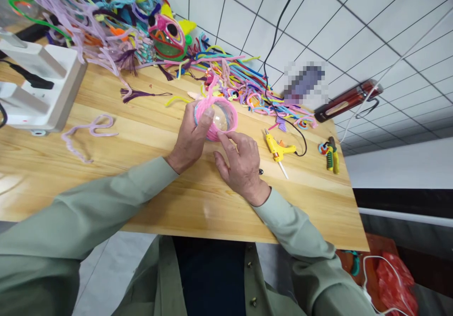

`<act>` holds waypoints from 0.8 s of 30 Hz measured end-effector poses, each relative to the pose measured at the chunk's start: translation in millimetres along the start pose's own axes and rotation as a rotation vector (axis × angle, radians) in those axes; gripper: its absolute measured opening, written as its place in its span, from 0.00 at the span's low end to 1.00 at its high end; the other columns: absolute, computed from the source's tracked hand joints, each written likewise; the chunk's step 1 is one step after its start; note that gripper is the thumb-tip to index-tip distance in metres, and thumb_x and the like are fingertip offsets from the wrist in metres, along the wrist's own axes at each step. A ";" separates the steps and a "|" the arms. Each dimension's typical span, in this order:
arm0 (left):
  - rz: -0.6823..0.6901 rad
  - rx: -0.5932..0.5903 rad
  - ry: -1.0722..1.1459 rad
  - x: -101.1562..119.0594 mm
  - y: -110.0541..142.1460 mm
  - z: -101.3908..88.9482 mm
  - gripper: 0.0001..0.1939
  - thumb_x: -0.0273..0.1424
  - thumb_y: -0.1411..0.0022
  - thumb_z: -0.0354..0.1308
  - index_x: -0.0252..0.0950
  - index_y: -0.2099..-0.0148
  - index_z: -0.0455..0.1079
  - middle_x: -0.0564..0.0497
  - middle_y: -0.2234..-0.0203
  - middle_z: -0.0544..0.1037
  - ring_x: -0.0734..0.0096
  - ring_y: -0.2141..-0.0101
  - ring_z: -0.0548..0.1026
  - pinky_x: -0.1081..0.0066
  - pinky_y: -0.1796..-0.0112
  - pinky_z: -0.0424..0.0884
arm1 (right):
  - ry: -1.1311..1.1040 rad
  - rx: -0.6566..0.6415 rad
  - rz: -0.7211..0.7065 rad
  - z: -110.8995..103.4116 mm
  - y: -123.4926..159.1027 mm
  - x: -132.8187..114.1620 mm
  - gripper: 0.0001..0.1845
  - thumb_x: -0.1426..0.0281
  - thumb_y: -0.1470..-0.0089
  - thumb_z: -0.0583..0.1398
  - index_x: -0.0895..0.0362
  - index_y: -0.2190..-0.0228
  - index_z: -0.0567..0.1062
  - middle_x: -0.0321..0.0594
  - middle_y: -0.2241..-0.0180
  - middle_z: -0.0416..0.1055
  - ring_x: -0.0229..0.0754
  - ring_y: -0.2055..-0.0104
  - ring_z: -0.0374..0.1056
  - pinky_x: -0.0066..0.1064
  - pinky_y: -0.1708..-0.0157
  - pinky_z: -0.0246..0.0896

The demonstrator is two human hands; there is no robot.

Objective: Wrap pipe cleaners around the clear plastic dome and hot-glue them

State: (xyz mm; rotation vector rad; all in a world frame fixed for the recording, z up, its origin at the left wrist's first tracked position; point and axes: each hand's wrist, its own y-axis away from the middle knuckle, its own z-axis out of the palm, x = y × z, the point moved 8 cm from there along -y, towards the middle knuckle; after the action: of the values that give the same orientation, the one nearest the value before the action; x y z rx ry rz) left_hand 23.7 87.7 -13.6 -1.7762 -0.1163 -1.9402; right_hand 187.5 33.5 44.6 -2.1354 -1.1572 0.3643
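Observation:
Above the wooden table, my left hand (191,136) is closed around the side of a clear plastic ball (220,117) with fuzzy pink pipe cleaner (231,116) wound around its rim. Its thumb presses on the pink band, and a pink loop sticks up at the top. My right hand (240,165) touches the lower edge of the band with its index fingertip; the thumb is held apart from the other fingers, which are partly hidden. A yellow glue gun (278,147) with a white glue stick lies to the right of this hand.
Pipe cleaners (226,70) are heaped along the tiled wall, with a decorated pink mask-like piece (168,35). A white power unit (53,89) stands left, near a loose lilac pipe cleaner (94,127). Pliers (332,158) and a dark red flask (348,101) are at right.

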 end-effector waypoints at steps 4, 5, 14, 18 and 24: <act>0.002 -0.035 -0.035 -1.3 0.2 -0.2 0.35 0.70 0.29 0.59 0.45 0.45 0.70 0.46 0.51 0.79 0.52 0.48 0.77 0.53 0.46 0.74 | -0.009 0.019 -0.006 -1.1 -0.7 -1.1 0.21 0.68 0.22 0.57 0.63 0.35 0.75 0.55 0.45 0.79 0.52 0.42 0.75 0.44 0.45 0.73; 0.000 -0.042 -0.040 -1.8 0.3 -0.2 0.35 0.70 0.29 0.59 0.45 0.44 0.70 0.46 0.51 0.79 0.53 0.48 0.77 0.53 0.46 0.74 | -0.021 0.011 0.001 0.3 0.5 -0.2 0.21 0.68 0.22 0.58 0.62 0.35 0.75 0.55 0.44 0.79 0.53 0.41 0.75 0.45 0.45 0.73; -0.024 -0.028 -0.049 -2.1 1.5 0.1 0.37 0.72 0.30 0.59 0.44 0.44 0.69 0.46 0.50 0.79 0.54 0.49 0.77 0.53 0.44 0.75 | -0.023 -0.051 0.038 9.0 6.3 3.7 0.22 0.67 0.22 0.56 0.58 0.33 0.75 0.55 0.42 0.79 0.54 0.39 0.75 0.49 0.42 0.74; -0.021 -0.001 -0.038 -3.3 1.1 -1.3 0.38 0.74 0.32 0.59 0.44 0.46 0.70 0.45 0.51 0.80 0.55 0.50 0.77 0.53 0.43 0.76 | -0.010 0.007 0.012 3.0 2.2 0.0 0.21 0.68 0.21 0.56 0.62 0.35 0.75 0.55 0.45 0.80 0.52 0.41 0.76 0.45 0.44 0.74; 0.009 0.000 -0.059 -3.3 0.7 0.3 0.34 0.72 0.29 0.56 0.48 0.46 0.71 0.46 0.52 0.80 0.51 0.49 0.78 0.53 0.47 0.76 | -0.006 -0.007 0.021 4.8 2.6 0.8 0.21 0.67 0.22 0.56 0.60 0.34 0.75 0.54 0.44 0.80 0.53 0.41 0.75 0.47 0.44 0.74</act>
State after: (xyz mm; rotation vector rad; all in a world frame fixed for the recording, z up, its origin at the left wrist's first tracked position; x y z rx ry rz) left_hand 24.4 88.3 -16.8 -1.8309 -0.1288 -1.8825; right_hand 187.1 35.2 39.4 -2.1555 -1.1420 0.3771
